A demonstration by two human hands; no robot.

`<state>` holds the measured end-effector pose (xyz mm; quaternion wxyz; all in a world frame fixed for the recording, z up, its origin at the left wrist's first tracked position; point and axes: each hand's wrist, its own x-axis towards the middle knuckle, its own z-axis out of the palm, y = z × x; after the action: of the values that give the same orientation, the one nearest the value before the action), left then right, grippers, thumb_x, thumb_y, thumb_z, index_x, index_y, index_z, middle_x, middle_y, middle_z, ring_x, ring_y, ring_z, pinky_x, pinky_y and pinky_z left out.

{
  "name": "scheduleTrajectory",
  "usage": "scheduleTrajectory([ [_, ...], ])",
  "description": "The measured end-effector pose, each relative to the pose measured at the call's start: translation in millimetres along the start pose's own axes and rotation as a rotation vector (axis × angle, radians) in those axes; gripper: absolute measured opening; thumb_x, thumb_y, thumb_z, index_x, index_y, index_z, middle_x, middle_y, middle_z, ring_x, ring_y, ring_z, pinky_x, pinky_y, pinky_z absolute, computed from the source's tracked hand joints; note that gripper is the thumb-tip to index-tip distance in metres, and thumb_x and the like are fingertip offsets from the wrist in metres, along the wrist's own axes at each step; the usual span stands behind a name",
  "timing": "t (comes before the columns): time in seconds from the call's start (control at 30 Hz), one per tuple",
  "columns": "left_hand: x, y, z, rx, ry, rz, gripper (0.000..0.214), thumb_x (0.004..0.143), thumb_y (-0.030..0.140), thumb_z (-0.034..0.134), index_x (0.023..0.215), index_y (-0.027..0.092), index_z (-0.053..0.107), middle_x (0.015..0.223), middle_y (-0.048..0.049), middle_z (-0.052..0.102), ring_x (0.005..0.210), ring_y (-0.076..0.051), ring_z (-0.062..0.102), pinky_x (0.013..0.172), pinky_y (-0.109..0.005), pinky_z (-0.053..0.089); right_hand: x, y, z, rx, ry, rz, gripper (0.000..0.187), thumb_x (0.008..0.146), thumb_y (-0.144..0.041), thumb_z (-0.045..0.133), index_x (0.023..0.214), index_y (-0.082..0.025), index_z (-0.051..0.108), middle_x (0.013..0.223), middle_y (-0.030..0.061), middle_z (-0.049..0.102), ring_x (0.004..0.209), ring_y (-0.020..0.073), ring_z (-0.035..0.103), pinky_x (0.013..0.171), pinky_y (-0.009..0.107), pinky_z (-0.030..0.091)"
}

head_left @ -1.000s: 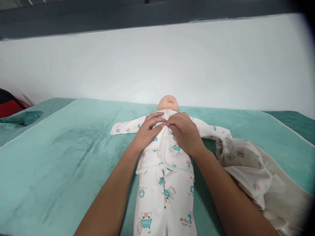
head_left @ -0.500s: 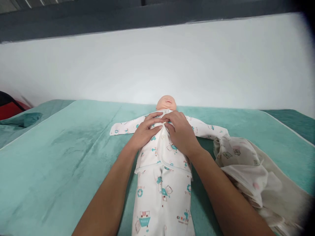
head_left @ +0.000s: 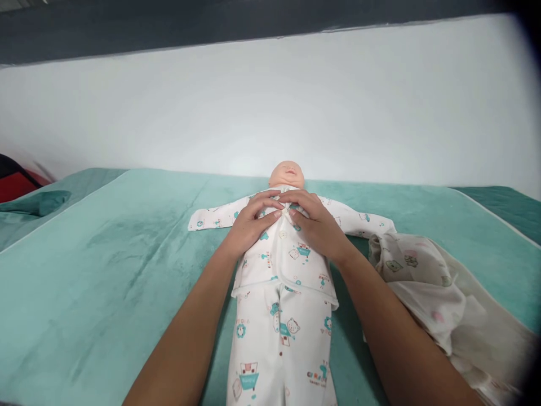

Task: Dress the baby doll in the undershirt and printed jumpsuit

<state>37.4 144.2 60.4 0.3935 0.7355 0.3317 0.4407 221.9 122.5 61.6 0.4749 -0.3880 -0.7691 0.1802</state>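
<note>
A baby doll (head_left: 286, 173) lies on its back, head away from me and arms spread. It wears a white printed baby shirt (head_left: 276, 262) and matching trousers (head_left: 281, 344). My left hand (head_left: 256, 220) rests on the chest, thumb and forefinger closed on the front edge of the shirt near a button. From the other side, my right hand (head_left: 313, 223) grips the shirt's front at the same spot, its fingertips almost meeting the left ones. A lower button (head_left: 283, 234) shows just beneath my fingers. What the fingertips cover cannot be made out.
Crumpled white printed cloth (head_left: 422, 282) lies to the right, beside the doll's sleeve. A green plush cover (head_left: 127, 270) spreads beneath everything. A white wall (head_left: 236, 113) rises behind the head. Something black and red (head_left: 17, 180) stands at the far left.
My right thumb has moved slightly right, away from the left fingertips, and the shirt's front edge lies flatter. My view has tilted down a little. The doll stays in place.
</note>
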Motion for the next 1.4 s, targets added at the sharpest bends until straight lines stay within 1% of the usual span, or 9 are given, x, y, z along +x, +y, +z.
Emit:
scheduleTrajectory([
  [0.07, -0.2, -0.1, 0.0, 0.002, 0.009, -0.006, 0.011, 0.09, 0.031, 0.061, 0.097, 0.027, 0.069, 0.142, -0.0024, 0.054, 0.137, -0.023, 0.044, 0.114, -0.041, 0.033, -0.6, 3.1, 0.6, 0.044, 0.024, 0.013, 0.035, 0.089, -0.01, 0.043, 0.112, -0.029, 0.063, 0.124, 0.0009, 0.064, 0.123, 0.0216, 0.052, 0.105, 0.043, 0.035],
  [0.23, 0.6, 0.1, 1.0, 0.0, 0.034, -0.021, 0.012, 0.09, 0.031, 0.059, 0.095, 0.025, 0.068, 0.141, -0.0036, 0.055, 0.135, -0.024, 0.046, 0.112, -0.04, 0.034, -2.2, 4.9, 6.4, 0.114, 0.235, 0.07, 0.026, 0.083, -0.008, 0.049, 0.096, -0.026, 0.064, 0.11, 0.0031, 0.062, 0.104, 0.0195, 0.058, 0.094, 0.037, 0.045],
  [0.3, 0.8, 1.8, 1.6, 0.003, 0.044, -0.022, 0.014, 0.092, 0.033, 0.057, 0.091, 0.023, 0.066, 0.14, -0.0038, 0.056, 0.132, -0.024, 0.049, 0.111, -0.04, 0.035, -2.3, 3.0, 7.4, 0.1, 0.264, 0.063, 0.024, 0.083, -0.007, 0.048, 0.09, -0.025, 0.063, 0.104, 0.0028, 0.062, 0.101, 0.0189, 0.059, 0.093, 0.037, 0.045],
  [0.5, -1.4, 15.6, 4.8, 0.093, 0.067, -0.131, 0.02, 0.091, 0.04, 0.056, 0.085, 0.023, 0.065, 0.143, 0.0002, 0.054, 0.123, -0.024, 0.054, 0.1, -0.039, 0.042, -1.3, -0.7, 6.9, 0.069, 0.238, 0.042, 0.023, 0.084, -0.006, 0.05, 0.085, -0.024, 0.065, 0.098, 0.0024, 0.063, 0.098, 0.0185, 0.06, 0.092, 0.037, 0.045],
  [0.63, -3.4, 23.8, 6.9, 0.099, 0.075, -0.215, 0.017, 0.088, 0.038, 0.058, 0.084, 0.025, 0.068, 0.145, 0.0054, 0.052, 0.114, -0.023, 0.058, 0.091, -0.037, 0.046, -1.1, -0.4, 7.2, 0.079, 0.237, 0.05, 0.026, 0.084, -0.005, 0.049, 0.087, -0.024, 0.066, 0.098, 0.002, 0.063, 0.098, 0.0176, 0.06, 0.091, 0.036, 0.045],
  [0.83, -3.0, 23.6, 6.9, 0.102, 0.083, -0.209, 0.013, 0.086, 0.034, 0.06, 0.083, 0.026, 0.07, 0.143, 0.0051, 0.054, 0.119, -0.024, 0.057, 0.093, -0.037, 0.045, -2.4, 1.4, 7.5, 0.098, 0.244, 0.058, 0.026, 0.083, -0.005, 0.05, 0.082, -0.024, 0.068, 0.101, 0.0024, 0.065, 0.1, 0.0183, 0.061, 0.093, 0.037, 0.045],
  [0.97, -2.5, 20.5, 6.4, 0.077, 0.092, -0.197, 0.014, 0.085, 0.034, 0.061, 0.082, 0.025, 0.07, 0.142, 0.0043, 0.055, 0.112, -0.023, 0.059, 0.09, -0.038, 0.046, -3.0, 3.5, 8.2, 0.098, 0.259, 0.053, 0.025, 0.083, -0.005, 0.051, 0.08, -0.024, 0.067, 0.101, 0.0021, 0.065, 0.1, 0.0182, 0.061, 0.093, 0.037, 0.045],
  [1.13, -2.6, 19.5, 6.7, 0.018, 0.097, -0.183, 0.013, 0.085, 0.032, 0.062, 0.079, 0.024, 0.07, 0.141, 0.0039, 0.056, 0.119, -0.025, 0.057, 0.095, -0.038, 0.046, -3.2, 5.3, 8.7, 0.104, 0.282, 0.018, 0.03, 0.082, -0.002, 0.048, 0.081, -0.024, 0.069, 0.1, 0.0018, 0.066, 0.099, 0.0173, 0.062, 0.092, 0.036, 0.046],
  [1.4, -3.0, 23.0, 7.4, -0.025, 0.115, -0.23, 0.013, 0.082, 0.029, 0.06, 0.076, 0.022, 0.069, 0.141, 0.0034, 0.056, 0.099, -0.02, 0.063, 0.073, -0.031, 0.05, -7.1, 0.8, 8.7, 0.037, 0.29, -0.045, 0.04, 0.083, -0.001, 0.046, 0.088, -0.027, 0.075, 0.101, 0.0006, 0.068, 0.097, 0.0173, 0.064, 0.087, 0.035, 0.048],
])
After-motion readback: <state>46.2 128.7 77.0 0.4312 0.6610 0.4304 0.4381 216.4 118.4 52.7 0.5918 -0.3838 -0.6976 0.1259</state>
